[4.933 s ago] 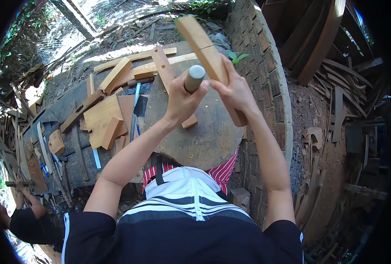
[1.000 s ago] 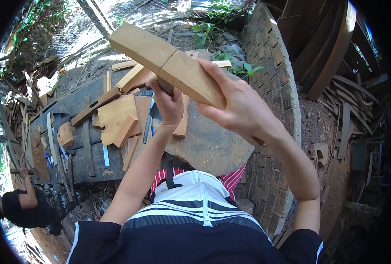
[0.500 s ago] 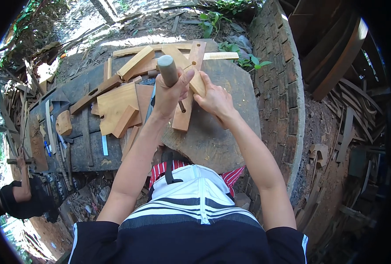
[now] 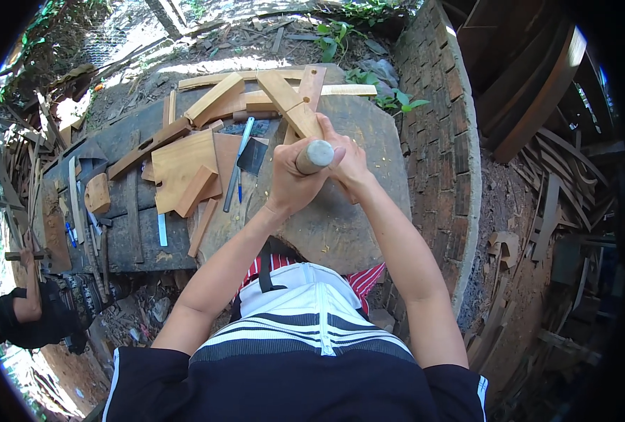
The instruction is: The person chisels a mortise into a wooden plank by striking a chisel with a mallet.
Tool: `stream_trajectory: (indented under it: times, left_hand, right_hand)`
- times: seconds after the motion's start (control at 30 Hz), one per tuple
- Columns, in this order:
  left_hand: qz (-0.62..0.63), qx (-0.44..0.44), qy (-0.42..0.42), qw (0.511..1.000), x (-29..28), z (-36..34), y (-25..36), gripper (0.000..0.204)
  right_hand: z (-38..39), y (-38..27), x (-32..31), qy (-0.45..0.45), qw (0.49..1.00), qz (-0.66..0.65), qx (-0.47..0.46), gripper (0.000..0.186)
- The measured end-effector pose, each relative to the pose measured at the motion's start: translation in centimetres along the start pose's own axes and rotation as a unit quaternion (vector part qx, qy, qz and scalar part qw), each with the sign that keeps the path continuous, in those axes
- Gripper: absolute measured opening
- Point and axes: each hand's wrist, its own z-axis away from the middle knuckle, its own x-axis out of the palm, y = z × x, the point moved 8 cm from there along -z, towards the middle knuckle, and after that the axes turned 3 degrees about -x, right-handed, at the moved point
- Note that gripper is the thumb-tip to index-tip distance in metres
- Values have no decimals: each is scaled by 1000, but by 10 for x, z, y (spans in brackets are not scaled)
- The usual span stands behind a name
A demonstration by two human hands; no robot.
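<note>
My left hand [image 4: 295,184] is fisted around a round-handled tool [image 4: 314,156], now lower than half a second ago. Just right, my right hand [image 4: 348,165] presses the long wooden piece [image 4: 293,107], raised a second ago, flat on the tabletop [image 4: 369,141]. I judge cutting resumes. Farther left lie offcuts [image 4: 182,169].

Dark short-sleeved shirt [image 4: 291,383] with white stripes, bare forearms.
</note>
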Motion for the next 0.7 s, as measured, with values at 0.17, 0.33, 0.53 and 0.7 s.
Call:
stream_trajectory:
  times: [0.17,0.33,0.53,0.7]
  left_hand:
    - [222,-222,141,939,-68,-37,-49,41]
    - [248,-240,238,908,-84,-40,-73,37]
    - [191,-229,381,875,-88,-30,-68,34]
    - [183,-235,419,858,-98,-27,-71,32]
  right_hand:
    - [-3,-3,2,-3,999,20,29,81]
    - [-5,0,5,16,1000,16,12,80]
    - [-2,2,4,12,1000,1,17,79]
    - [-3,2,6,10,1000,1,24,79]
